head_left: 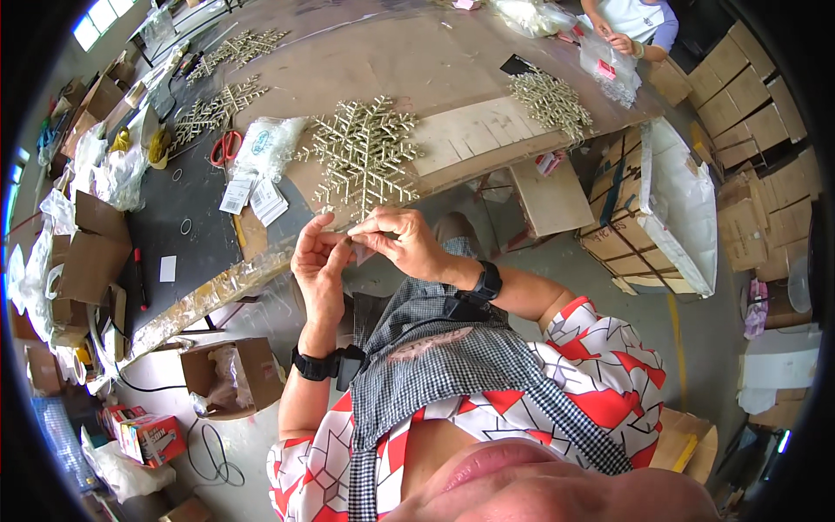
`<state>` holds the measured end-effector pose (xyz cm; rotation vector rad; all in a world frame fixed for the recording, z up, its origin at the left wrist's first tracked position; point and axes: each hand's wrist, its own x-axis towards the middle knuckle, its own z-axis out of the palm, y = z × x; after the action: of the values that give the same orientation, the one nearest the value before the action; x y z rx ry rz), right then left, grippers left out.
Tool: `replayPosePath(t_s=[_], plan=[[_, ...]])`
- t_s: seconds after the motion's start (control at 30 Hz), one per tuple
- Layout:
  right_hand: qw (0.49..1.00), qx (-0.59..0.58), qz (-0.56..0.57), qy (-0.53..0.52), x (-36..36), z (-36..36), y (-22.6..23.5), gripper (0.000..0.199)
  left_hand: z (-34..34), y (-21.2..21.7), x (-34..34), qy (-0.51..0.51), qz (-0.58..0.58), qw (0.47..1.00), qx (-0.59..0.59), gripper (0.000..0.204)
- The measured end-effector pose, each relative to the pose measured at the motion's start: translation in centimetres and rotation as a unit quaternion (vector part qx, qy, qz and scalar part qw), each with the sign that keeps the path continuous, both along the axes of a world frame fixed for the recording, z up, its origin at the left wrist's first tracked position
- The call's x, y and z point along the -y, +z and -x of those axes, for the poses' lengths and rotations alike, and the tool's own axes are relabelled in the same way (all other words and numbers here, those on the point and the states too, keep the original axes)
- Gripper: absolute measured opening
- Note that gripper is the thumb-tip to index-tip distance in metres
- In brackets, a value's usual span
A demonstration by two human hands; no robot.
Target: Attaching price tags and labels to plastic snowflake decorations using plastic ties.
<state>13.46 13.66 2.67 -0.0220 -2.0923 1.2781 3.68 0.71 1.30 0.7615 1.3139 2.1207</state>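
Note:
Just off the table's near edge, my left hand (pixel 319 261) and my right hand (pixel 398 242) meet, fingertips pinched together. Between them is something small; a pale pinkish bit shows under the right fingers, too small to name. Right beyond the hands lies a stack of glittery gold snowflake ornaments (pixel 361 152), its lowest tip close to my left fingers. To its left sit a clear plastic packet (pixel 271 146) and white printed labels (pixel 269 202). Red-handled scissors (pixel 226 148) lie beside the packet.
More gold snowflakes (pixel 550 103) lie at the right, others (pixel 217 109) at the far left. Another person (pixel 639 35) handles a plastic bag at the far right. An open carton (pixel 230 378) stands below the table's left edge; a large strapped box (pixel 648 213) stands at right.

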Motion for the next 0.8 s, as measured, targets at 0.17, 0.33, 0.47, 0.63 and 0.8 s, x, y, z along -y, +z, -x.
replayPosePath(t_s=[0.17,0.33,0.47,0.63,0.8], plan=[[0.981,0.033,0.177,0.068,-0.1,0.4,-1.7,0.009,0.5,-0.5,0.1,-0.028,0.020,0.999,0.011,0.033],[0.970,0.053,0.215,0.101,-0.2,0.3,-1.2,0.011,0.7,0.0,0.2,-0.026,0.055,0.998,0.015,0.035],[0.967,0.094,0.219,0.095,-0.4,0.4,-0.8,0.008,0.8,0.1,0.2,-0.010,0.069,0.998,0.007,0.039],[0.972,0.061,0.204,0.098,0.0,0.8,-0.8,0.005,0.8,0.3,0.4,-0.003,0.045,0.999,0.000,0.042],[0.972,0.064,0.212,0.080,0.3,0.7,-1.1,0.007,0.5,0.5,0.0,-0.002,0.042,0.999,-0.002,0.044]])
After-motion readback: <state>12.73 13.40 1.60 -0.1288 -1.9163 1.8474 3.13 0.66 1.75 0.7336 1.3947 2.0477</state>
